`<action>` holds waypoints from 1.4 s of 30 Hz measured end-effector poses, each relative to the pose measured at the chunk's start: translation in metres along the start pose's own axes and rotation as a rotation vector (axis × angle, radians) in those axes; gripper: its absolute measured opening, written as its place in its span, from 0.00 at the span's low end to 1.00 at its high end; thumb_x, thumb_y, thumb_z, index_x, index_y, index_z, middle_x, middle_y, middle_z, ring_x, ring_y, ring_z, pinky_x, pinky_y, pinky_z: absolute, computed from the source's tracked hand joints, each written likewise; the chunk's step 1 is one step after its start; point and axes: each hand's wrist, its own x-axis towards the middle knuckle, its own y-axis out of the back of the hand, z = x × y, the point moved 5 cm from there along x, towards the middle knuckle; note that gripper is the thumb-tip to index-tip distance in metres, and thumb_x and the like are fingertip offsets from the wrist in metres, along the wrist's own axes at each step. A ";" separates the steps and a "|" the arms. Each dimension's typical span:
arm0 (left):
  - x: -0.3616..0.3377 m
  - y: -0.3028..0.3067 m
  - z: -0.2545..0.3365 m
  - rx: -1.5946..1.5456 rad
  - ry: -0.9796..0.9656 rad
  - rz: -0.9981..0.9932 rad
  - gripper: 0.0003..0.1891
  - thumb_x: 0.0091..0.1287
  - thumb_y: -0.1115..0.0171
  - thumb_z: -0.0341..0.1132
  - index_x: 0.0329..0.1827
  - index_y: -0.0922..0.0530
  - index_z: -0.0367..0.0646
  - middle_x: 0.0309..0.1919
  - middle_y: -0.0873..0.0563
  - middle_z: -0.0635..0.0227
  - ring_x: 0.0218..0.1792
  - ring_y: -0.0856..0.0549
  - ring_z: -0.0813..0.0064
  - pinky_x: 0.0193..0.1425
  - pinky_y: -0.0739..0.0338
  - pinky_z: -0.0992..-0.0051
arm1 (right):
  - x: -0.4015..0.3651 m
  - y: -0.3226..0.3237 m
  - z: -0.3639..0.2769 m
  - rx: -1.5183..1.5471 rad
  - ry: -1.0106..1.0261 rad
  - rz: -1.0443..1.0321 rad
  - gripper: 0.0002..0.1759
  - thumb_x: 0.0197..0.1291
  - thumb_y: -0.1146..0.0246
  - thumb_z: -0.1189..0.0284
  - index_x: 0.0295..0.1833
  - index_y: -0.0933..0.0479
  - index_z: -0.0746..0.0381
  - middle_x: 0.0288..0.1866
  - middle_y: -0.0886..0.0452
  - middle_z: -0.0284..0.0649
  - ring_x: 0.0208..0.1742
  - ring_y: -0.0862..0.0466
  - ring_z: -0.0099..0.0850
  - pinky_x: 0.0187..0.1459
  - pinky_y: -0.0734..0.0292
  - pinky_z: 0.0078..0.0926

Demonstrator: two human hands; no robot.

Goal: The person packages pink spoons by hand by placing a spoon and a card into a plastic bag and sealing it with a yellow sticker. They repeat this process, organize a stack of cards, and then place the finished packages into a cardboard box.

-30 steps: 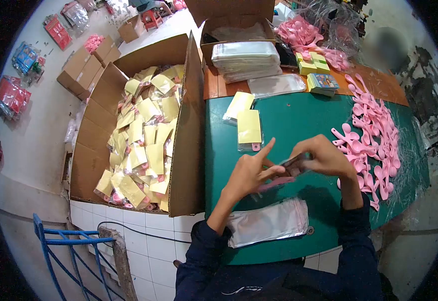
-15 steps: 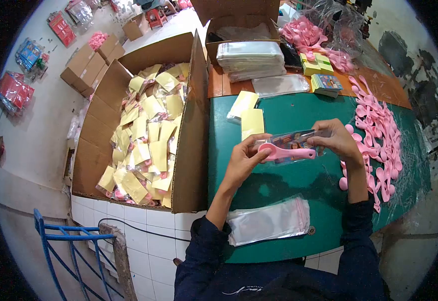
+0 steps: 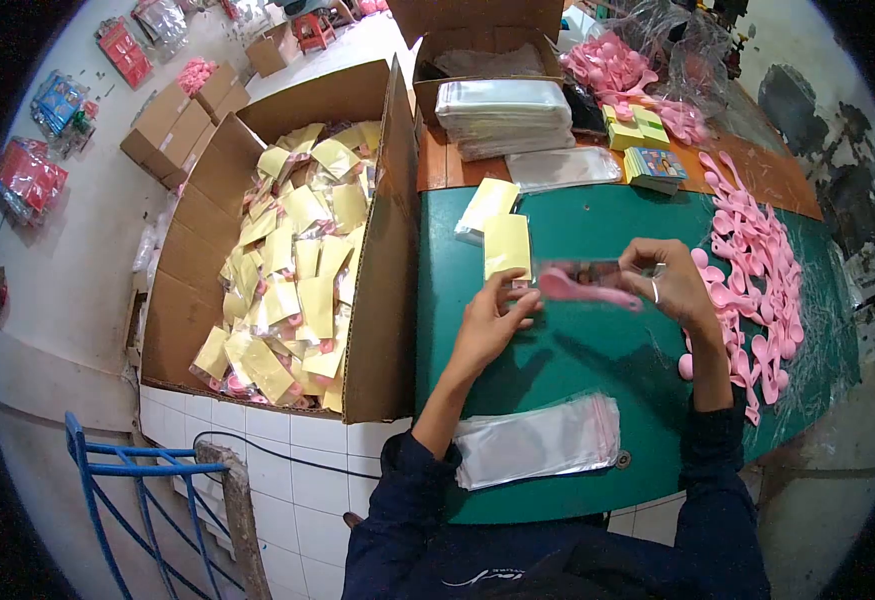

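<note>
The carton (image 3: 287,240) stands open at the left, against the desk's edge, heaped with yellow packs, its near corner hidden by its own flap. The green desk (image 3: 577,370) takes up the middle; its far end, in brown wood, is crowded, and its right side curves off into the dark rim of the view. A heap of pink pieces (image 3: 757,270) runs down the right side of the desk, too small and tangled to tell one from another. A tall stack of clear sleeves (image 3: 502,115) sits at the back, and a flatter pile of bags (image 3: 537,440) lies at the near edge between the two dark sleeves. Both forearms reach forward from the bottom of the view, elbows bent, the hands raised a little over the green top. Two yellow packs (image 3: 505,245) lie just beyond the left hand (image 3: 487,320), which is turned thumb inward with its fingers half curled toward the left end of the packet (image 3: 587,280); blur hides whether they grip it. The right hand (image 3: 672,285), palm down, pinches the packet's right end between thumb and fingertips. The packet hangs level between the hands, above the desk: a clear bag with a printed card and something pink inside, smeared by motion. A ring (image 3: 654,291) shows on one right finger.
</note>
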 end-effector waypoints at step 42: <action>-0.019 -0.021 -0.017 0.033 0.150 -0.170 0.32 0.66 0.48 0.25 0.72 0.50 0.49 0.37 0.17 0.59 0.39 0.17 0.75 0.43 0.21 0.77 | -0.030 -0.085 -0.011 -0.442 0.376 -0.228 0.13 0.46 0.34 0.73 0.36 0.29 0.62 0.36 0.28 0.42 0.39 0.25 0.40 0.40 0.30 0.33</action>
